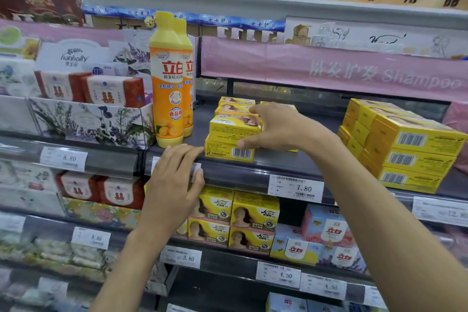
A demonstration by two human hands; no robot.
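The stack of yellow soap boxes (231,134) sits at the front of the dark shelf (278,159), right under the right hand (274,129). That hand wraps around the stack. Its fingers reach over the top box and its thumb presses on the front of the bottom box. I think it holds them this way so the boxes line up and do not slide apart.

The left hand (174,180) is apart from the right one, lower and to its left. Its fingers lie flat on the shelf edge, over a white label, and hold nothing. It looks like it steadies the person.

Just above the left hand stand two orange dish soap bottles (172,83), upright and near the stack. To the right of the right arm sits a bigger pile of yellow boxes (410,149), well apart from the hand. Below the right hand, a price tag (296,189) reads 7.80. One shelf down, beside the left hand, are yellow boxes with a face on them (253,213). High above both hands hangs a pink Shampoo banner (354,71). This is a shop, with shelves of goods all around.
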